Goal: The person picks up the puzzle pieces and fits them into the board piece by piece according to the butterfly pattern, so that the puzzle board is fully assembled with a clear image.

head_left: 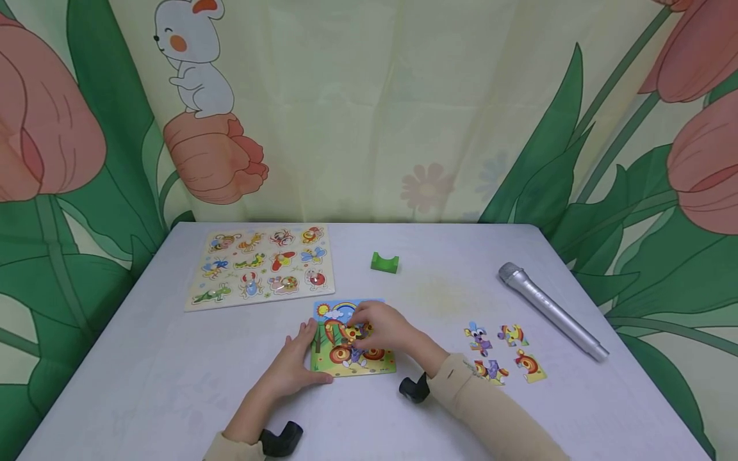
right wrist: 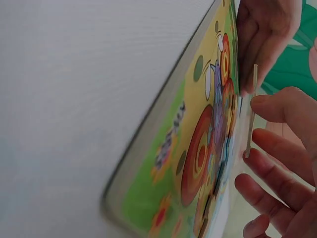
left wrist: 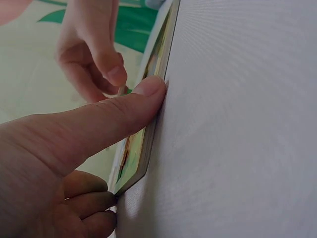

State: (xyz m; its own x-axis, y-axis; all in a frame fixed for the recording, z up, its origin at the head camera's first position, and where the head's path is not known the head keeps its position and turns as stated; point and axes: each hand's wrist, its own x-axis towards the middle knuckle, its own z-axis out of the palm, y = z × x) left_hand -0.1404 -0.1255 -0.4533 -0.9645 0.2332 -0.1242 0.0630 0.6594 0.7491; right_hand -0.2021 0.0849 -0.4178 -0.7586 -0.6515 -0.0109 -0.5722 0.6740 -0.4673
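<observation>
A small picture puzzle board [head_left: 377,369] with a cartoon snail-like wheel pattern, a rainbow and a sun lies flat near the table's front middle. My left hand [head_left: 291,366] touches its near left corner, fingers along the left side and the straight thumb [left wrist: 133,101] against the near edge. Above the board, my right hand [head_left: 383,325] pinches a thin puzzle piece [right wrist: 252,116] between thumb and fingers. That piece is seen edge-on in the right wrist view, so its picture is hidden. Several loose puzzle pieces [head_left: 478,339] lie right of the board, one partly covered by my right sleeve.
A larger wooden insect puzzle board [head_left: 230,277] lies at the back left. A green notched block [head_left: 384,263] stands at the back middle. A silver microphone [head_left: 553,312] lies slanted on the right. A flower-printed curtain [head_left: 346,96] hangs behind the table.
</observation>
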